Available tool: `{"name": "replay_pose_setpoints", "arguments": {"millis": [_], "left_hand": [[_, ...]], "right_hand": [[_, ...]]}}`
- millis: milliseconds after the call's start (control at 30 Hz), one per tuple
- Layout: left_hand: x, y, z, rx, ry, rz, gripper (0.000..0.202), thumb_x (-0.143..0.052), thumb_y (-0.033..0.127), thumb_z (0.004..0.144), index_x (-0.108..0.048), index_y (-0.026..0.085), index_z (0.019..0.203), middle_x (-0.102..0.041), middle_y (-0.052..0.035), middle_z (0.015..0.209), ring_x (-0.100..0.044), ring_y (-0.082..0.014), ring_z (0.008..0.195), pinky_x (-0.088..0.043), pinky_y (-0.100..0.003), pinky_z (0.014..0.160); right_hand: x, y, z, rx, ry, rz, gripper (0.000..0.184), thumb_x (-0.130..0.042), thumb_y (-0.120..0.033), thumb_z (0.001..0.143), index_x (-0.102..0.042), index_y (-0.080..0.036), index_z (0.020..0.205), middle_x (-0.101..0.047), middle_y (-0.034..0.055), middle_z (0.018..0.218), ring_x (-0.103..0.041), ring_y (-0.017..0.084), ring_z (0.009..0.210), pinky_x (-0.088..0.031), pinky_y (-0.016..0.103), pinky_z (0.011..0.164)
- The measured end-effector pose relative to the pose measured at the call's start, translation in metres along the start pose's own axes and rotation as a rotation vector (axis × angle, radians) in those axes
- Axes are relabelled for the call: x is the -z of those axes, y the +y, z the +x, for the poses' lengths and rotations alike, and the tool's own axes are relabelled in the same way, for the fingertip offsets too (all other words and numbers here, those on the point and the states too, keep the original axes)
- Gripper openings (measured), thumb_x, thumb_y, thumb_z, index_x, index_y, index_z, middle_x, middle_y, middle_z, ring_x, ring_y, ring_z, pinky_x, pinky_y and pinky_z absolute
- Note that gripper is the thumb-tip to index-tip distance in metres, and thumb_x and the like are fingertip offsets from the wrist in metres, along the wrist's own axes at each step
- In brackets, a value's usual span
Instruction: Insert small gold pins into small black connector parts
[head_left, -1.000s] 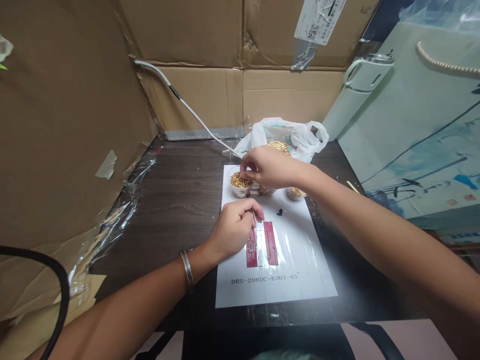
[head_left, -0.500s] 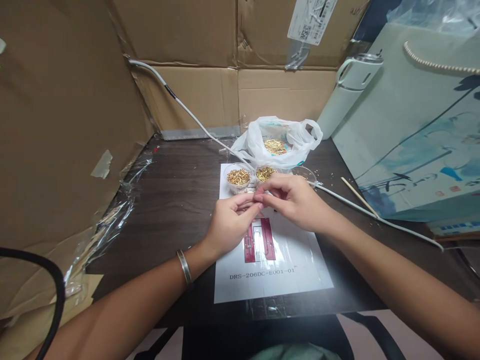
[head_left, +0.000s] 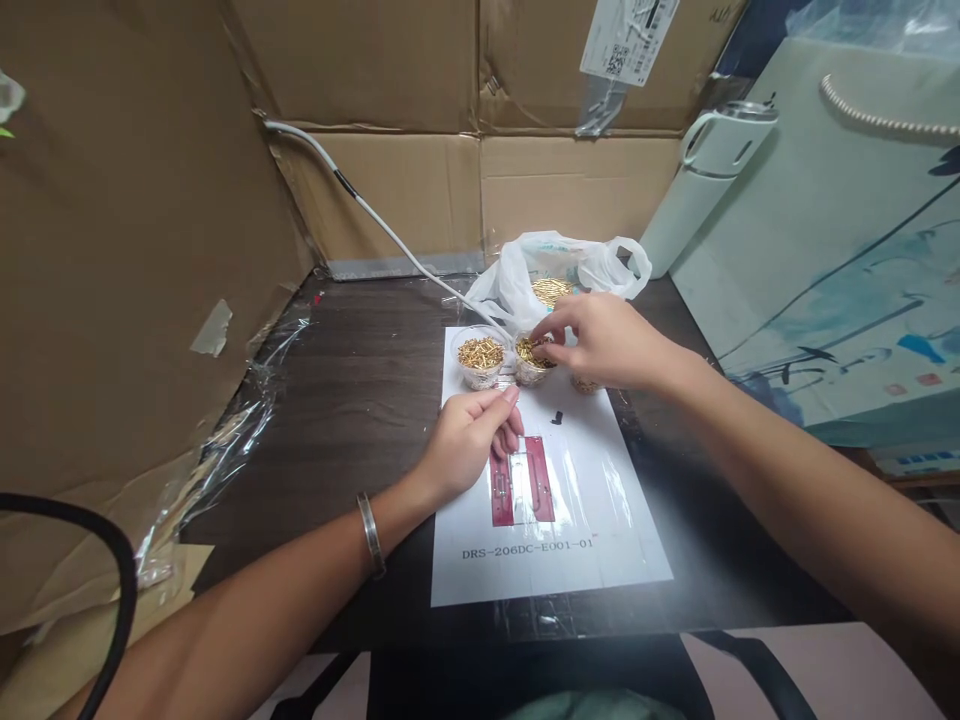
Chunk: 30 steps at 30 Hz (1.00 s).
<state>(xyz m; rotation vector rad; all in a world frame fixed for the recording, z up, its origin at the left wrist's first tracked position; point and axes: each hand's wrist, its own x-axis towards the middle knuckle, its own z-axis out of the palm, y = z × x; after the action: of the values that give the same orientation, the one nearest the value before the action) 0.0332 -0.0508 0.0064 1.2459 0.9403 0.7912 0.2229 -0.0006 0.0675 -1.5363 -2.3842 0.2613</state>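
Gold-coloured pins (head_left: 524,350), short and shiny, lie heaped at varied angles in the middle clear cup (head_left: 532,374), near the far edge of the white sheet (head_left: 615,540). I observe the right hand (head_left: 602,338) at this heap, thumb and fingertips set narrowly; whether they grip a pin I cannot tell. The left hand (head_left: 466,440), nearer me, has thumb against fingers, contents likewise not discernible.

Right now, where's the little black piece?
In the head view, the small black piece is on the white paper, right of the left hand, below the right hand and just above the red strips.
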Motion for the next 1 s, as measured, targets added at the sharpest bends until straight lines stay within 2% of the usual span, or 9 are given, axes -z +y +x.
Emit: {"name": "replay_pose_setpoints", "arguments": {"millis": [133, 267, 400, 467, 533, 600, 733, 867, 1000], "left_hand": [[0.003, -0.003, -0.001, -0.059, 0.022, 0.005, 0.037, -0.048, 0.035, 0.089, -0.041, 0.019, 0.056, -0.04, 0.0036, 0.047, -0.04, -0.0085, 0.044, -0.035, -0.023, 0.045], [0.006, -0.003, 0.001, -0.082, 0.053, -0.037, 0.022, -0.047, 0.028, 0.085, -0.05, 0.019, 0.066, -0.034, 0.0058, 0.048, -0.037, -0.0088, 0.043, -0.033, -0.023, 0.045], [0.005, 0.0, 0.001, -0.109, 0.063, 0.05, 0.018, -0.053, 0.026, 0.082, -0.066, 0.015, 0.075, -0.048, 0.0022, 0.055, -0.043, -0.0086, 0.048, -0.036, -0.022, 0.046], [0.004, 0.002, 0.0, -0.133, 0.072, 0.092, 0.019, -0.057, 0.026, 0.082, -0.071, 0.014, 0.079, -0.059, -0.0008, 0.063, -0.046, -0.0085, 0.05, -0.038, -0.022, 0.047], [0.002, 0.003, 0.0, -0.146, 0.072, 0.109, 0.02, -0.059, 0.026, 0.082, -0.074, 0.013, 0.083, -0.067, -0.0037, 0.07, -0.05, -0.0087, 0.053, -0.042, -0.022, 0.049], [0.001, 0.003, -0.001, -0.145, 0.059, 0.114, 0.02, -0.06, 0.024, 0.082, -0.076, 0.014, 0.087, -0.072, -0.0048, 0.072, -0.055, -0.0094, 0.055, -0.046, -0.022, 0.053], [-0.002, 0.003, -0.001, -0.12, 0.047, 0.088, 0.019, -0.063, 0.02, 0.081, -0.078, 0.014, 0.09, -0.076, -0.0057, 0.078, -0.064, -0.0112, 0.061, -0.054, -0.023, 0.062], [-0.003, 0.004, 0.0, -0.065, 0.063, 0.027, 0.019, -0.069, 0.018, 0.077, -0.078, 0.014, 0.093, -0.077, -0.0072, 0.085, -0.07, -0.014, 0.068, -0.058, -0.023, 0.064], [-0.004, 0.004, 0.0, -0.027, 0.079, 0.008, 0.019, -0.069, 0.019, 0.078, -0.076, 0.012, 0.095, -0.078, -0.0086, 0.087, -0.072, -0.0156, 0.072, -0.056, -0.021, 0.058]], "right_hand": [[-0.005, -0.002, 0.008, 0.001, -0.062, 0.051, 0.016, -0.064, -0.013, 0.075, -0.078, -0.022, 0.079, -0.069, 0.0051, 0.074, -0.057, 0.019, 0.069, -0.037, 0.035, 0.062], [-0.008, 0.001, 0.007, 0.012, 0.006, 0.116, 0.013, -0.064, -0.014, 0.077, -0.076, -0.02, 0.076, -0.068, 0.0049, 0.075, -0.057, 0.019, 0.07, -0.038, 0.035, 0.063], [-0.009, -0.004, -0.004, -0.018, 0.201, 0.206, 0.012, -0.063, -0.016, 0.081, -0.075, -0.019, 0.078, -0.066, 0.0039, 0.075, -0.054, 0.015, 0.067, -0.038, 0.033, 0.062], [-0.013, -0.012, -0.017, -0.018, 0.346, 0.275, 0.012, -0.063, -0.016, 0.081, -0.074, -0.018, 0.077, -0.065, 0.0024, 0.072, -0.052, 0.013, 0.062, -0.038, 0.031, 0.06], [-0.021, -0.023, -0.034, 0.01, 0.427, 0.385, 0.01, -0.063, -0.018, 0.081, -0.072, -0.017, 0.076, -0.062, 0.0004, 0.067, -0.048, 0.011, 0.057, -0.037, 0.029, 0.056], [-0.032, -0.033, -0.051, -0.001, 0.418, 0.524, 0.008, -0.064, -0.018, 0.081, -0.07, -0.016, 0.076, -0.058, -0.0011, 0.062, -0.046, 0.01, 0.053, -0.036, 0.026, 0.052], [-0.057, -0.04, -0.071, -0.181, 0.392, 0.834, 0.014, -0.064, -0.028, 0.082, -0.068, -0.015, 0.076, -0.047, -0.0043, 0.053, -0.04, 0.009, 0.048, -0.031, 0.025, 0.046], [-0.07, -0.034, -0.073, -0.278, 0.391, 1.026, 0.015, -0.067, -0.03, 0.078, -0.067, -0.016, 0.074, -0.045, -0.0055, 0.05, -0.037, 0.008, 0.045, -0.028, 0.025, 0.045], [-0.076, -0.027, -0.069, -0.321, 0.439, 1.11, 0.012, -0.07, -0.029, 0.076, -0.069, -0.018, 0.073, -0.046, -0.0056, 0.05, -0.036, 0.008, 0.046, -0.028, 0.026, 0.046]]}}
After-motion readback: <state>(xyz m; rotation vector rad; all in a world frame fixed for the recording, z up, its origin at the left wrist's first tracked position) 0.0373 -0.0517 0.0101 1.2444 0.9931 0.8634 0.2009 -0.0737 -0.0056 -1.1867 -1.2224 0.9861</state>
